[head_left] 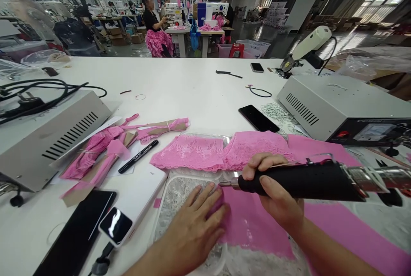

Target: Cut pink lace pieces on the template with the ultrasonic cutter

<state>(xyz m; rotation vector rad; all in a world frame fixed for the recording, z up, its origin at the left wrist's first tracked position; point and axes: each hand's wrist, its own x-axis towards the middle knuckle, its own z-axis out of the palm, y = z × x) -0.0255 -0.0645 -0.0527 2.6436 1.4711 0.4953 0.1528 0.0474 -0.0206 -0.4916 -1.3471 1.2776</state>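
From the head view, seemingly setting the tip (229,184) of a black-handled tool (308,181) at the edge of pink fabric (255,224) lying front and centre; next, probably calls for flat cloth and a steady angle. Gripping the tool in right hand (279,199); resting left hand (194,224) along the fabric's left edge, fingers spread, grasping nothing. Around, on a white table (180,91), phones (258,118) and grey boxes (346,96); beyond, sewing machines (215,9).

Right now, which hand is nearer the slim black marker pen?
Left. The left hand lies right of the marker pen, nearer the camera; the right hand, gripping the black-handled, metal-tipped tool, is farther right.
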